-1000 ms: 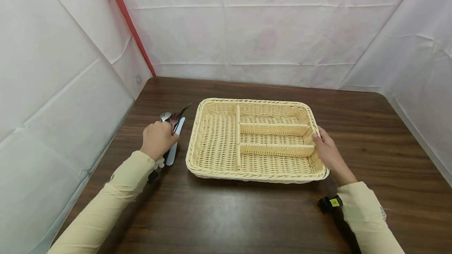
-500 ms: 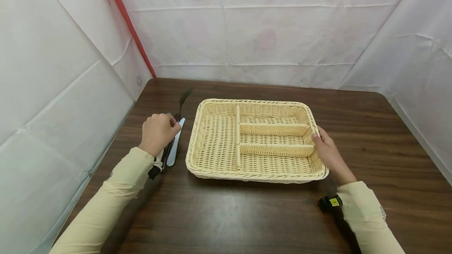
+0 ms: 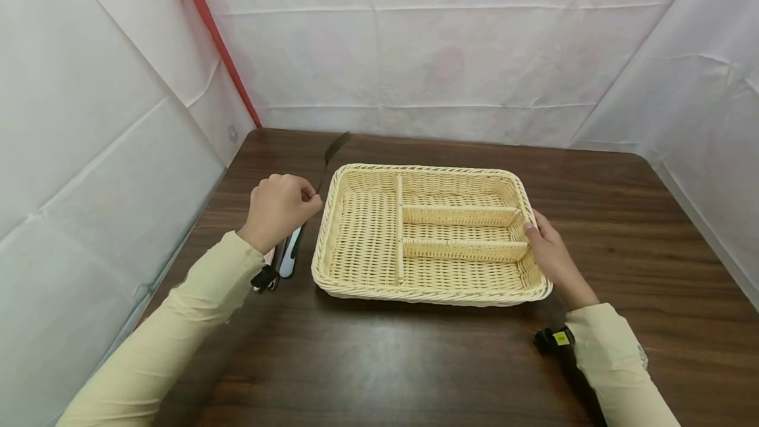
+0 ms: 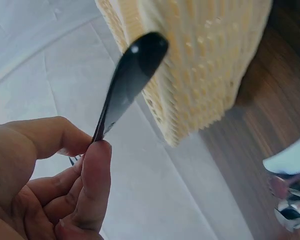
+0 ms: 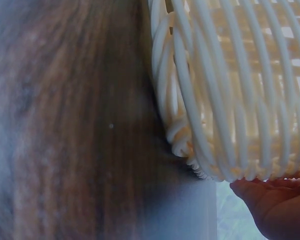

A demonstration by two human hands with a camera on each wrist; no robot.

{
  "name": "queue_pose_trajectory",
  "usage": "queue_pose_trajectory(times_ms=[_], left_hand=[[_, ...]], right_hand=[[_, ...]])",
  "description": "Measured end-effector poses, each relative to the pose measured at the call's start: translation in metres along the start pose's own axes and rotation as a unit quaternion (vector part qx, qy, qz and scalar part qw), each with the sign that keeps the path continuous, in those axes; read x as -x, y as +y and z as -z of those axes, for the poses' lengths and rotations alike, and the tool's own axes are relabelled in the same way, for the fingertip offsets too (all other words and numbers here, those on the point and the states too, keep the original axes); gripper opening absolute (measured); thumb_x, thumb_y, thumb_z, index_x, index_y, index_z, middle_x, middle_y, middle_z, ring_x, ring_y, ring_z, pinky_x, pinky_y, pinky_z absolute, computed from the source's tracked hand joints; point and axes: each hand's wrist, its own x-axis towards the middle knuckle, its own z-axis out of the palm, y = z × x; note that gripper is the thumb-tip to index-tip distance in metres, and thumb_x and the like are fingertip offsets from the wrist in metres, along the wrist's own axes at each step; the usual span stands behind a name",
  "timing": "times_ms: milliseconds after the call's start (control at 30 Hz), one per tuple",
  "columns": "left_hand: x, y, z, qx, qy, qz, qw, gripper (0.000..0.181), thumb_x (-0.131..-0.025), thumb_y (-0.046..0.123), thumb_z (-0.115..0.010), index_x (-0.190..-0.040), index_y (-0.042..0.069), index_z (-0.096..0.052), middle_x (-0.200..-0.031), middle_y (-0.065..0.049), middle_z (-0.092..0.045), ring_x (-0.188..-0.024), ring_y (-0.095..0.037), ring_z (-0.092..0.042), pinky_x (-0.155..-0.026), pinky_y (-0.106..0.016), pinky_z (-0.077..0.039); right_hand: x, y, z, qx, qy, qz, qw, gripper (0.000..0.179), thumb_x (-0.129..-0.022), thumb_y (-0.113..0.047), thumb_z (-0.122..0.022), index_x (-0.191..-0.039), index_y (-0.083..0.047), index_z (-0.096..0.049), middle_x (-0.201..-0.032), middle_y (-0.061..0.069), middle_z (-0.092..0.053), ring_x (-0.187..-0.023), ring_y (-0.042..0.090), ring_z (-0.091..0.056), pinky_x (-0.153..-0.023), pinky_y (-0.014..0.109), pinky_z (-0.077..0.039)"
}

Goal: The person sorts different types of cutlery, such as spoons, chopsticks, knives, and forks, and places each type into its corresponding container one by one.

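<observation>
My left hand (image 3: 279, 209) pinches a dark metal fork (image 3: 335, 148) between thumb and fingers, held up beside the left rim of the woven basket (image 3: 325, 242). Its tines point away toward the back of the table. In the left wrist view the fork's glossy handle (image 4: 130, 80) sticks out past the thumb, overlapping the basket's side. My right hand (image 3: 551, 252) grips the basket's right rim, thumb over the top. From the right wrist, only part of that hand (image 5: 277, 205) shows against the cream weave.
Below the left hand lie a pale-handled knife (image 3: 288, 261) and other cutlery (image 4: 294, 206), partly hidden by the hand and wrist. Dividers (image 3: 462, 216) split the basket into one large left compartment and three narrow right ones. White sheeting (image 3: 450, 51) surrounds the dark wooden table (image 3: 379, 361).
The left hand has lifted the fork from the cutlery group and moved it back and right toward the basket. The right hand and the basket stay where they were.
</observation>
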Motion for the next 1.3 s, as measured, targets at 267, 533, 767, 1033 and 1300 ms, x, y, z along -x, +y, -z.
queue_pose_trajectory(times_ms=[267, 533, 767, 1033, 1300], left_hand=[[-0.008, 0.019, -0.008, 0.006, -0.053, -0.01, 0.9985, 0.027, -0.08, 0.009, -0.059, -0.054, 0.014, -0.058, -0.047, 0.006, -0.04, -0.046, -0.011, -0.031, -0.042, -0.026, -0.023], [-0.019, 0.031, -0.017, 0.034, -0.09, -0.019, 0.9952, 0.037, -0.073, 0.004, -0.056, -0.045, 0.018, -0.037, -0.044, 0.009, -0.02, -0.047, -0.009, -0.014, -0.046, -0.025, -0.012], [-0.028, 0.036, -0.025, 0.031, -0.134, -0.01, 0.9904, 0.043, -0.077, 0.006, -0.06, -0.044, 0.019, -0.034, -0.041, 0.008, -0.022, -0.043, -0.008, -0.013, -0.044, -0.024, -0.012], [-0.032, 0.036, -0.034, 0.023, -0.178, 0.003, 0.9837, 0.045, -0.078, 0.005, -0.062, -0.043, 0.018, -0.037, -0.037, 0.005, -0.035, -0.035, -0.008, -0.025, -0.042, -0.023, -0.015], [-0.035, 0.032, -0.042, 0.028, -0.237, -0.014, 0.9711, 0.035, -0.078, -0.001, -0.061, -0.044, 0.009, -0.054, -0.038, 0.0, -0.05, -0.032, -0.01, -0.043, -0.04, -0.022, -0.031]], right_hand=[[0.001, 0.0, 0.001, 0.003, 0.001, 0.004, 1.0, 0.057, -0.105, -0.026, -0.024, -0.151, 0.001, -0.004, -0.152, 0.029, -0.015, -0.136, 0.039, -0.018, -0.108, 0.054, -0.018], [-0.001, -0.001, 0.004, 0.004, -0.002, 0.005, 1.0, 0.057, -0.105, -0.028, -0.023, -0.151, 0.0, -0.003, -0.151, 0.028, -0.016, -0.134, 0.04, -0.022, -0.106, 0.056, -0.021], [-0.001, 0.0, 0.003, 0.001, -0.009, 0.003, 1.0, 0.058, -0.105, -0.029, -0.022, -0.151, -0.001, -0.001, -0.151, 0.028, -0.015, -0.135, 0.04, -0.022, -0.106, 0.056, -0.021], [-0.001, 0.002, 0.002, 0.002, -0.008, 0.008, 0.9999, 0.057, -0.105, -0.027, -0.024, -0.151, 0.001, -0.002, -0.152, 0.028, -0.013, -0.137, 0.039, -0.016, -0.108, 0.055, -0.017], [0.0, 0.004, 0.001, 0.002, -0.007, 0.006, 1.0, 0.058, -0.105, -0.027, -0.024, -0.151, 0.0, -0.002, -0.152, 0.028, -0.013, -0.137, 0.039, -0.016, -0.108, 0.055, -0.017]])
